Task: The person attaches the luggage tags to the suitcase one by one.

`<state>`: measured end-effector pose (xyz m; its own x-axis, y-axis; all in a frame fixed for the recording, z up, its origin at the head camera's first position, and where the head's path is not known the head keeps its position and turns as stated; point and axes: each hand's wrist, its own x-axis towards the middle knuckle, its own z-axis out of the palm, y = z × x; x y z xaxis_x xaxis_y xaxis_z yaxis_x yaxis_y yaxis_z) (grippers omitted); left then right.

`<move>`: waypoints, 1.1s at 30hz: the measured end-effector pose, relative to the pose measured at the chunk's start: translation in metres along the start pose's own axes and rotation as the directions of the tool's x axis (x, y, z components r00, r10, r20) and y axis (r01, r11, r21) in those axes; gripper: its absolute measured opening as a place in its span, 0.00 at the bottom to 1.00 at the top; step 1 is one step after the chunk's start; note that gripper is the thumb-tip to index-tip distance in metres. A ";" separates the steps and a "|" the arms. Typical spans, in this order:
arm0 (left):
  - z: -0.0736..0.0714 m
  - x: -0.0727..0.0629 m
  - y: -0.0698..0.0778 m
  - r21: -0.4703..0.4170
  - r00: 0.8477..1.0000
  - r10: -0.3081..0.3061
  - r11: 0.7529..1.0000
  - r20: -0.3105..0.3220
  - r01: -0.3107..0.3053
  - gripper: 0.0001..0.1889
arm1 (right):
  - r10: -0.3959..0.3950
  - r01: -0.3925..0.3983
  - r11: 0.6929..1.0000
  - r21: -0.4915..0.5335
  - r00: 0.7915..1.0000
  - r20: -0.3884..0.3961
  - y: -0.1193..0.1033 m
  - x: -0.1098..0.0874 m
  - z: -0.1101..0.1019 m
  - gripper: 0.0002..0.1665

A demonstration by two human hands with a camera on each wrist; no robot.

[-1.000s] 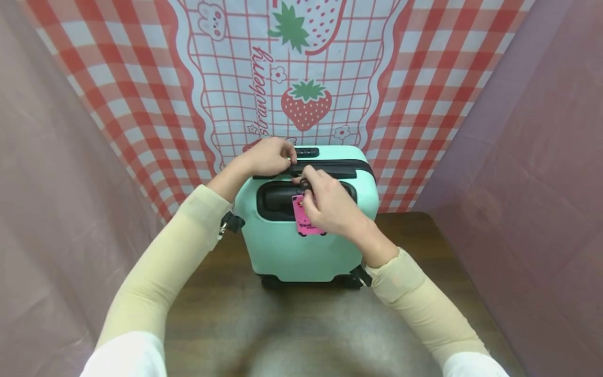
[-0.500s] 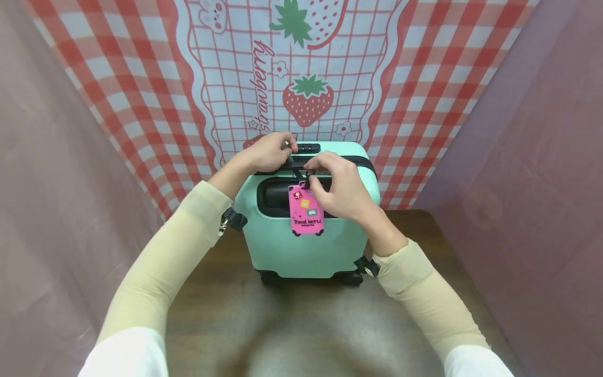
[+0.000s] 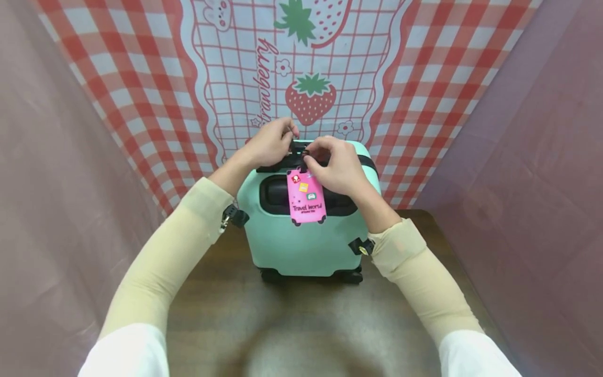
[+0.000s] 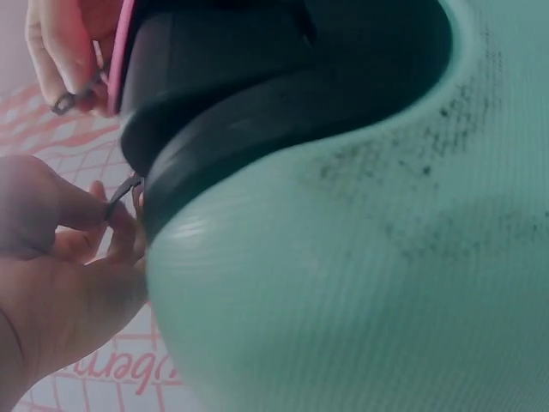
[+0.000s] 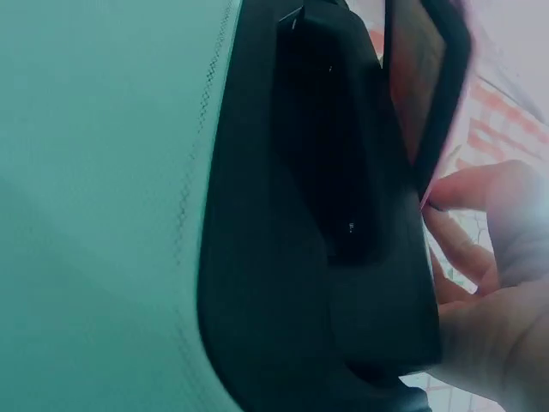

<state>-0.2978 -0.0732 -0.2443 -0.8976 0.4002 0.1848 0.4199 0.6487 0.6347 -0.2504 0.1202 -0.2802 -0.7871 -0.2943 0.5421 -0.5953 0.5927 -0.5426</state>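
A mint green suitcase (image 3: pixel 306 248) stands upright, its black top handle partly covered by the hands. In front of the recessed panel hangs a pink luggage tag (image 3: pixel 306 201) printed "Travel World". My right hand (image 3: pixel 340 166) pinches the tag's dark strap, just above the tag, between thumb and fingertips. Its buckle-like end (image 4: pixel 64 104) shows beside the right fingers in the left wrist view. My left hand (image 3: pixel 273 142), at the handle's left side, pinches a dark strap piece (image 4: pixel 120 197) between thumb and fingers. The right wrist view shows the tag (image 5: pixel 429 112) edge-on above the handle.
A red-checked strawberry cloth (image 3: pixel 311 99) hangs right behind the suitcase. Pinkish drapes (image 3: pixel 513 173) close in both sides. Below the suitcase wheels (image 3: pixel 270 276) lies a brown wooden surface (image 3: pixel 301 324). A black combination lock sits on the suitcase top, partly hidden.
My right hand has moved up, raising the pink tag, which now shows its whole printed face. My left hand has also risen slightly above the handle.
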 end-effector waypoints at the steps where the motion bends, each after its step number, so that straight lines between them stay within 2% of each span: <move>1: 0.000 0.000 0.001 -0.017 1.000 0.010 1.000 -0.011 -0.010 0.14 | 0.011 -0.011 1.000 -0.006 1.000 -0.006 0.001 0.002 0.001 0.10; 6: 0.006 -0.001 0.002 -0.106 0.993 0.084 0.990 -0.085 -0.093 0.12 | 0.044 -0.044 0.999 -0.018 0.998 -0.037 0.006 0.010 0.003 0.11; 10: 0.017 -0.006 -0.005 -0.199 0.983 0.123 0.969 -0.137 -0.149 0.10 | 0.070 -0.070 0.998 0.001 0.996 -0.053 0.010 0.011 0.005 0.12; 12: 0.021 -0.009 -0.011 -0.275 0.979 0.141 0.945 -0.150 -0.178 0.10 | 0.081 -0.081 0.997 0.015 0.995 -0.062 0.012 0.010 0.007 0.12; 14: 0.023 -0.011 -0.017 -0.352 0.973 0.169 0.911 -0.158 -0.216 0.10 | 0.089 -0.087 0.996 0.032 0.993 -0.072 0.013 0.009 0.008 0.12; 16: 0.024 -0.013 -0.021 -0.382 0.964 0.205 0.889 -0.167 -0.255 0.11 | 0.090 -0.087 0.995 0.047 0.993 -0.078 0.014 0.008 0.009 0.12; 18: 0.024 -0.013 -0.024 -0.353 0.958 0.232 0.894 -0.168 -0.278 0.13 | 0.081 -0.076 0.995 0.058 0.993 -0.086 0.014 0.007 0.009 0.11; 22: 0.026 -0.013 -0.025 -0.178 0.953 0.246 0.944 -0.179 -0.277 0.12 | 0.057 -0.049 0.996 0.072 0.992 -0.109 0.014 0.004 0.009 0.11; 24: 0.028 -0.014 -0.025 -0.121 0.953 0.238 0.957 -0.189 -0.263 0.10 | 0.050 -0.040 0.996 0.084 0.992 -0.119 0.015 0.003 0.009 0.11; 27: 0.030 -0.016 -0.026 -0.080 0.949 0.230 0.964 -0.216 -0.252 0.08 | 0.042 -0.027 0.993 0.114 0.991 -0.128 0.016 0.002 0.010 0.11; 33: 0.035 -0.017 -0.026 -0.059 0.930 0.255 0.958 -0.265 -0.280 0.08 | 0.001 0.023 0.987 0.161 0.989 -0.147 0.017 0.001 0.011 0.11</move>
<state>-0.2884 -0.0746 -0.2900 -0.7629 0.3661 0.5329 0.6458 0.4712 0.6008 -0.2632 0.1218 -0.2953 -0.7553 -0.1805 0.6301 -0.6316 0.4570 -0.6263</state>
